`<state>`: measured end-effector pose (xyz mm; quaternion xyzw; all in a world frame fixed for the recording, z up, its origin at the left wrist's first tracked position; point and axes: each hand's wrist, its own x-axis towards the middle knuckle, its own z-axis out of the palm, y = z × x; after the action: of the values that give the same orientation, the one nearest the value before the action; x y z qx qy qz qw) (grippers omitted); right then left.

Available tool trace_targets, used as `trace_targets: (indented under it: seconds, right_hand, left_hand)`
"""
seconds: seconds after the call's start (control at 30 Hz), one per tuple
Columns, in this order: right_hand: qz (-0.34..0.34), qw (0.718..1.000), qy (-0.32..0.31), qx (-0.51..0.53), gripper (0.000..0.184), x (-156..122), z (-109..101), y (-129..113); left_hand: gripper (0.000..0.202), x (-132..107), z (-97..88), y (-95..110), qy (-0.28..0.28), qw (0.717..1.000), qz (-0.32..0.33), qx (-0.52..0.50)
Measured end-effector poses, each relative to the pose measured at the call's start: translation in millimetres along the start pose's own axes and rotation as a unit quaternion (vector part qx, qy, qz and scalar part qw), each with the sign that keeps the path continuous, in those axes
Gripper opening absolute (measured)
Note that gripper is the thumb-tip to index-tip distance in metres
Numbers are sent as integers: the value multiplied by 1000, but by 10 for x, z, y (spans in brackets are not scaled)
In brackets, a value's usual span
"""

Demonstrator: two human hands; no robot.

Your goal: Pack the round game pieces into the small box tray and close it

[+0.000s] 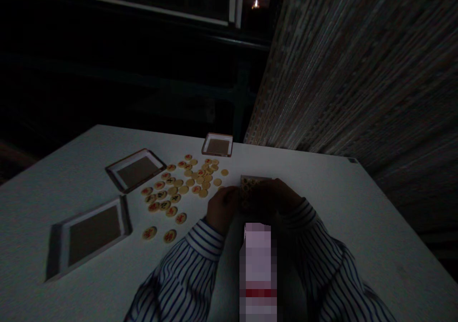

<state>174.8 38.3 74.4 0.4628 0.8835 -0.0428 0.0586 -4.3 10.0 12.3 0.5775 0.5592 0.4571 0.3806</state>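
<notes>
Both of my hands meet over a small patterned box on the white table. My left hand grips the box's left side with curled fingers. My right hand covers its right side and top, fingers closed over it. Both sleeves are white with blue stripes. Just left of the box lie several round yellow game discs with red or dark marks, scattered flat on the table. The light is dim, so the box's pattern is hard to read.
Three shallow dark-rimmed trays lie on the table: a large one at the front left, a second behind it, a small one at the far edge. A woven blind hangs at the right. A blurred pink patch sits between my forearms.
</notes>
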Motion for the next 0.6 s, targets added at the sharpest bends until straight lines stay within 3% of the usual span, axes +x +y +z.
trace_targets:
  seconds: [0.3, 0.6]
  right_hand:
    - [-4, 999, -22, -23, 27, 7, 16, -22]
    - [-8, 1000, -24, -8, 29, 12, 20, -34]
  left_hand:
    - [26, 15, -1, -64, -3, 999, 26, 34]
    - [25, 7, -9, 2, 14, 998, 38, 45]
